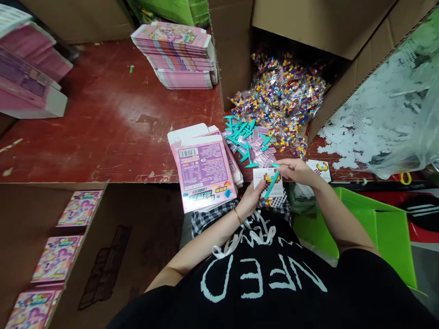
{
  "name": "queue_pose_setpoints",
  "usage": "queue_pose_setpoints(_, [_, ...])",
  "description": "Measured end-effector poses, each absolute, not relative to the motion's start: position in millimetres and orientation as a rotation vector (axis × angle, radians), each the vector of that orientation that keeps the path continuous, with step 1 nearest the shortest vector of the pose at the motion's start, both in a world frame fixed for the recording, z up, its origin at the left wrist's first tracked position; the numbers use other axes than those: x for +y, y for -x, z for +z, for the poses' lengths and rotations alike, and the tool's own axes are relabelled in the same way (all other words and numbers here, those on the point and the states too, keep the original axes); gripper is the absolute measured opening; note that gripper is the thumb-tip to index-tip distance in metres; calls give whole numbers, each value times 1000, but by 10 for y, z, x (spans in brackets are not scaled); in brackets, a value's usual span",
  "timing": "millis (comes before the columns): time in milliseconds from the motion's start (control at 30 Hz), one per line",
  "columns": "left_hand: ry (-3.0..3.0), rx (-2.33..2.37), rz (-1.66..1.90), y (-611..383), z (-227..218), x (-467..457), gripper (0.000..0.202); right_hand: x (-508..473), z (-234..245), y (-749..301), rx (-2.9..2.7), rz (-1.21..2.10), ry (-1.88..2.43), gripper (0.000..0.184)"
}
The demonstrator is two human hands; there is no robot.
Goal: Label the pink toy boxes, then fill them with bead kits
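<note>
My left hand (pixel 251 199) grips a printed card (pixel 258 175) with a pixel picture, its thumb on the card's left side. Beneath the card, white perforated grid pieces (pixel 279 200) stick out at the lower right. Closed in a pinch, my right hand (pixel 297 172) holds the top of a teal T-shaped stick (pixel 272 184), which slants across the card. Just beyond both hands lies a pile of similar teal sticks (pixel 243 131), mixed with small pink packets (pixel 259 147). Left of them is a stack of flat pink boxes (pixel 206 169), overhanging the table edge.
Bags of colourful beads (pixel 284 96) spill from an open carton (pixel 236 50). White grid sheets (pixel 373 109) fill the right side. More pink boxes (pixel 178 50) stand at the back, others (pixel 30 73) at far left. A green bin (pixel 380 233) sits below, right. Another card (pixel 321 169) lies near the edge.
</note>
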State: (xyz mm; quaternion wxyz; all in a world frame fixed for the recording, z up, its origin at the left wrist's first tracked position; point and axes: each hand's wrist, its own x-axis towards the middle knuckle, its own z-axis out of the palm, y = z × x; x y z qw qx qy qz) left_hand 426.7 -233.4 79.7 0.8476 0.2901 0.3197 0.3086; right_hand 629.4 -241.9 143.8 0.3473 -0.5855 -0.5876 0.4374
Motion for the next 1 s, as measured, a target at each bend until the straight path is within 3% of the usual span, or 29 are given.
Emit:
queue_pose_setpoints(100, [-757, 667, 694, -4213, 887, -2365, 64, -2404, 1391, -6122, -1572, 818, 1556, 40])
queue_pose_setpoints(167, [-818, 652, 724, -4152, 1014, -2383, 60, -2412, 1423, -6054, -1519, 670, 1572, 47])
queue_pose_setpoints(267, [-948, 587, 696, -4026, 1292, -2403, 53, -2482, 1600, -5937, -1435, 884, 1492, 69])
queue_pose_setpoints(333, [-1095, 565, 709, -3906, 1492, -2390, 55, -2494, 1761, -5834, -1393, 1148, 1397, 67])
queue_pose_setpoints(467, [-1520, 731, 1053, -3492, 1749, -2226, 90, -2086, 1992, -5584, -1266, 1270, 1226, 59])
queue_pose_setpoints(533, [-1741, 969, 1265, -3217, 1740, -2072, 105, -1597, 2004, -5442, -1211, 1210, 1118, 63])
queue_pose_setpoints(600, [-1884, 1266, 1352, -2967, 1633, -1904, 106, -1001, 1934, -5283, -1149, 1112, 1021, 67])
queue_pose_setpoints(733, [-1903, 1512, 1182, -2721, 1303, -1691, 104, -70, 1642, -4909, -1078, 1101, 1030, 69])
queue_pose_setpoints(900, [-1765, 1479, 1171, -2727, 1147, -1662, 110, -79, 1427, -4636, -1269, 1535, 1132, 70])
queue_pose_setpoints(1000, [-1577, 1370, 1165, -2707, 1257, -1692, 122, -450, 1557, -4692, -1482, 1591, 1065, 63])
